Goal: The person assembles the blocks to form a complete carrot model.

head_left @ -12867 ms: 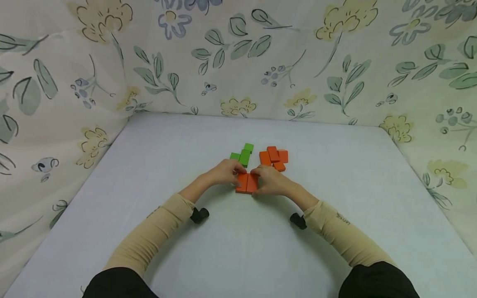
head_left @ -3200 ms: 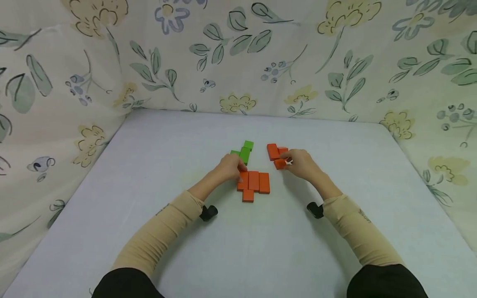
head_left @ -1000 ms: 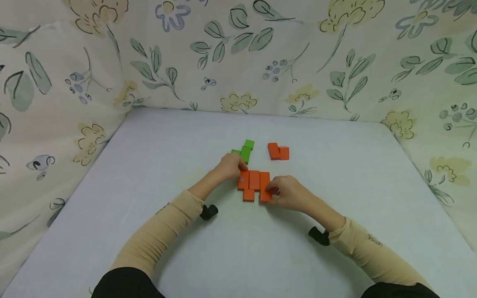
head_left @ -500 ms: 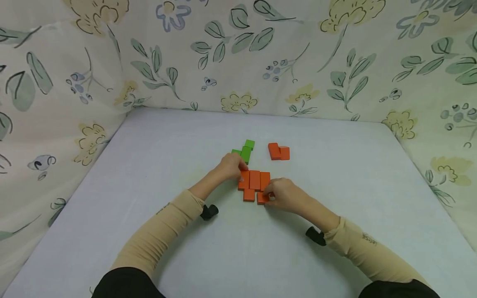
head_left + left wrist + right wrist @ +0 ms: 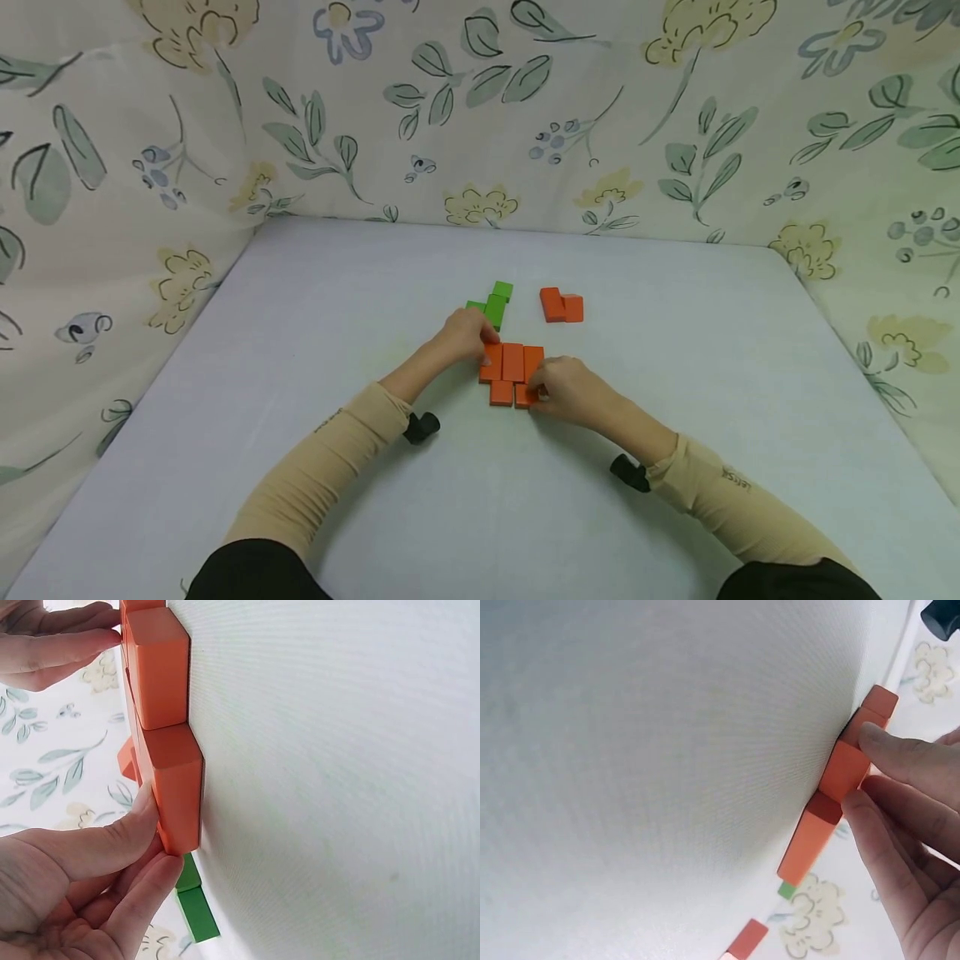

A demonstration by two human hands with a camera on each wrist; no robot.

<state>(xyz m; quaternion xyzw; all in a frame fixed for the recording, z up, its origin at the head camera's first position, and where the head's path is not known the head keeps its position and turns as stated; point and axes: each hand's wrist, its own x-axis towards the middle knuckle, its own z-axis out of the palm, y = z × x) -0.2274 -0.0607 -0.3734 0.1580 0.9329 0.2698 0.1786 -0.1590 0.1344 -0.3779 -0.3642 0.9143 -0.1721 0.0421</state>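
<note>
In the head view, three long orange blocks lie side by side, the middle one [image 5: 513, 362] fully visible. My left hand [image 5: 461, 336] pinches the leftmost long block [image 5: 178, 799], thumb on top and fingertips at its far end. Two small orange blocks sit against the row's near side. One small block [image 5: 501, 393] is untouched by either hand. Its neighbour, the right small block [image 5: 845, 771], is pinched between the thumb and fingers of my right hand [image 5: 576, 392]. A narrow gap separates the two small blocks. My fingers partly cover the rightmost long block [image 5: 533, 362].
Behind my left hand stand several green blocks [image 5: 495, 310], partly hidden by it. Two more orange blocks [image 5: 552, 305] lie touching at the back right. The white tabletop [image 5: 465, 500] is bounded by a floral curtain [image 5: 480, 125] behind and at the sides.
My right hand has brought a small orange block from the back right group to the row's near side and slid it left. Since the first frame, the orange arrangement has grown from two blocks.
</note>
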